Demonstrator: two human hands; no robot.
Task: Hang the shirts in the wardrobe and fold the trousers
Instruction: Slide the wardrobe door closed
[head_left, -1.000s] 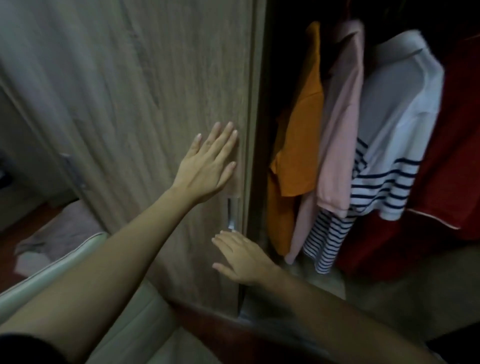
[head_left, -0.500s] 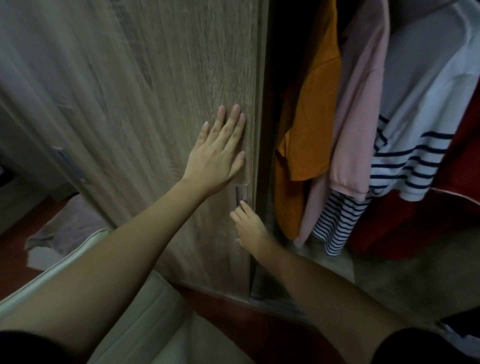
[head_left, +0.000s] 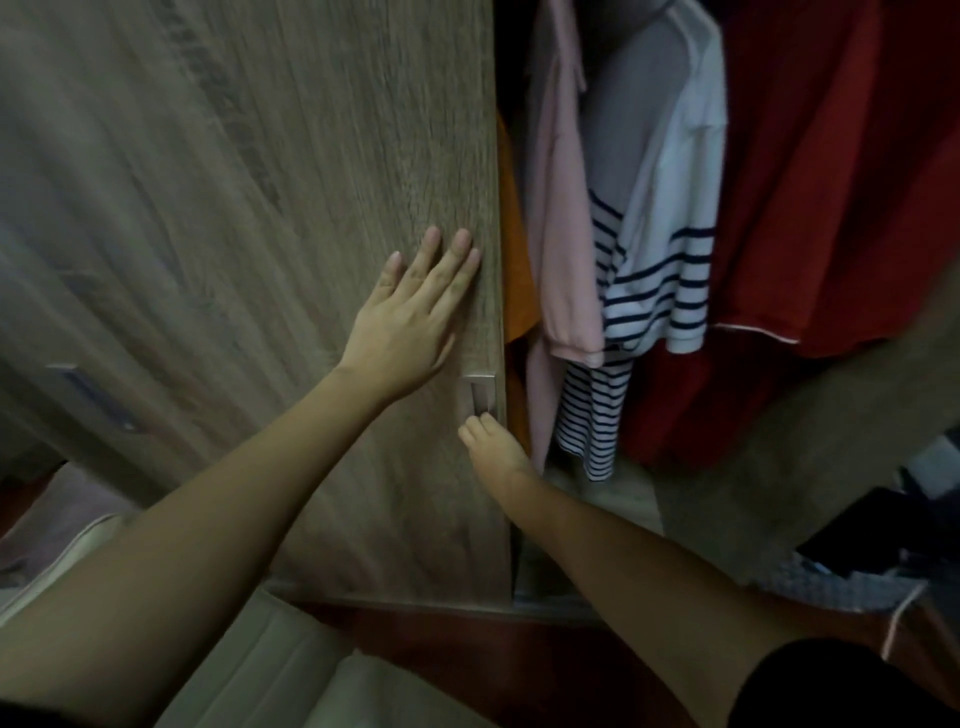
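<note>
Wood-grain panels fill the left half of the frame: it is the sliding wardrobe door (head_left: 249, 197), and its right edge stands near the centre. Beyond this edge the wardrobe is open, and the shirts hang there side by side in the upper right. From the door outward we see an orange shirt (head_left: 515, 270), half hidden by the door edge, then a pink shirt (head_left: 563, 234), then a white shirt with navy stripes (head_left: 657, 270), and at the far right a red garment (head_left: 810, 182) with a thin pale trim on its hem.

Our left grip (head_left: 410, 322) lies flat on the door at the centre of the frame. It is released: the fingers are straight and together, and the fingertips point up toward the door edge. Just below and to the right of it a small metal handle (head_left: 483, 395) is set into the door. Our right grip (head_left: 491, 444) reaches up from the lower right, and its bent fingers touch the lower end of this handle. If they hook into it or only rest against it, we cannot tell.

A second handle (head_left: 93, 397) shows blurred at the left edge. A cream cushion (head_left: 275, 665) lies at the bottom left, on a reddish floor (head_left: 467, 639). Dark, unclear items (head_left: 872, 530) sit at the lower right.
</note>
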